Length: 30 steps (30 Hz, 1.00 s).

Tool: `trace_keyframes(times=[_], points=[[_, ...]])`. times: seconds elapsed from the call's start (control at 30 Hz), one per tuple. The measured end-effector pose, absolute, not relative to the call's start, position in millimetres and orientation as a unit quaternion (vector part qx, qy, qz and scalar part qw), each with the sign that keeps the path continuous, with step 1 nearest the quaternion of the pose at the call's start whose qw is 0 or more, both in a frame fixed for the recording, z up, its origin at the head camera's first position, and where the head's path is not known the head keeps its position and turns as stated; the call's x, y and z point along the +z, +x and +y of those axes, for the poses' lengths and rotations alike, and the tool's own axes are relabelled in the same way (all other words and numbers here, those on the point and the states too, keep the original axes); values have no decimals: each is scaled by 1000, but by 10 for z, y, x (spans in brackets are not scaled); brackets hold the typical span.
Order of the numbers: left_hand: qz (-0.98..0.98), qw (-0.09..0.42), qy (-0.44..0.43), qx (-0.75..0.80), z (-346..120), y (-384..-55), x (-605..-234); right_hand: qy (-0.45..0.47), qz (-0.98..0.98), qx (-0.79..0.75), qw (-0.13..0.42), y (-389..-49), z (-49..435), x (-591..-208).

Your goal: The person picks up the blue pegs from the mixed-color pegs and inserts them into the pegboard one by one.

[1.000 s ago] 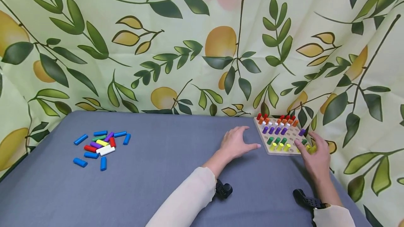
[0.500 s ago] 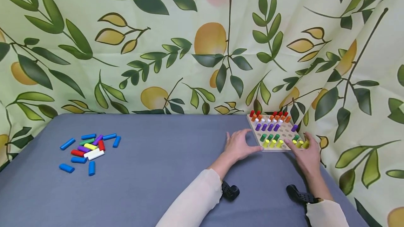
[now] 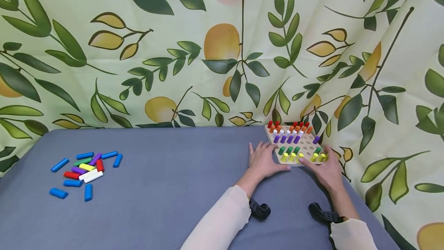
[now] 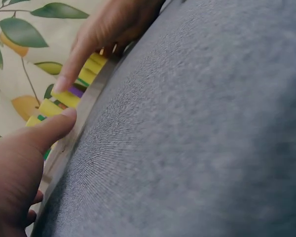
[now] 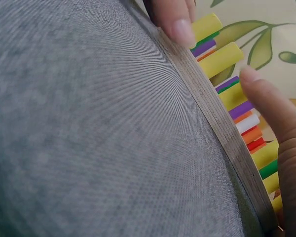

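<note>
A wooden pegboard (image 3: 305, 147) with rows of red, orange, white, purple, green and yellow pegs lies at the table's far right. My left hand (image 3: 262, 161) holds its near left corner, thumb at the front edge and fingers along the left side. In the left wrist view the thumb (image 4: 56, 129) lies beside a yellow peg (image 4: 49, 107). On the other side, my right hand (image 3: 326, 169) reaches round the near right corner. Its thumb (image 5: 269, 94) extends straight over the front row of yellow pegs (image 5: 222, 59); its other fingers are partly hidden behind the pegs.
Loose pegs lie in a cluster on the left of the grey table (image 3: 166, 188): several blue pegs (image 3: 73, 183), plus red, purple, green, yellow and white pegs (image 3: 93, 176). A leaf-and-fruit patterned curtain (image 3: 222, 49) hangs right behind the table and along its right side.
The head view has turned to the right. My left hand has come across to the pegboard's left corner, and my right thumb has moved left along the yellow pegs. The pegboard looks unmoved.
</note>
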<state>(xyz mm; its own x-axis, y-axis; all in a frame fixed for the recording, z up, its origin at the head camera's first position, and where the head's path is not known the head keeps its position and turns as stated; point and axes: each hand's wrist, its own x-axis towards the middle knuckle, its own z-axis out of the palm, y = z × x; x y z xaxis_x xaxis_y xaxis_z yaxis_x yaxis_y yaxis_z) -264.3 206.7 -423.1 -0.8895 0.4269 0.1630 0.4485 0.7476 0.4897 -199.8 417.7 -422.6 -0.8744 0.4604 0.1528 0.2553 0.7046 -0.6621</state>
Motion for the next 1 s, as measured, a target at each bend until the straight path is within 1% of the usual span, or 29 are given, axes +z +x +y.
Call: trace_keyframes(times=[0.17,0.4,0.7,1.0], points=[[-939,29,-242,-243,2065,-2704,-4289,-165,-917,319,173,-1986,4153,-4254],[-940,19,-232,-250,2085,-2721,-4290,-155,-920,319,169,-1978,4160,-4237],[-941,-1,-231,-246,2011,-2628,-4322,-160,-924,317,141,-1893,4186,-4325],[-934,9,-241,-265,1910,-2698,-4294,-147,-933,307,116,-1931,4231,-4218]])
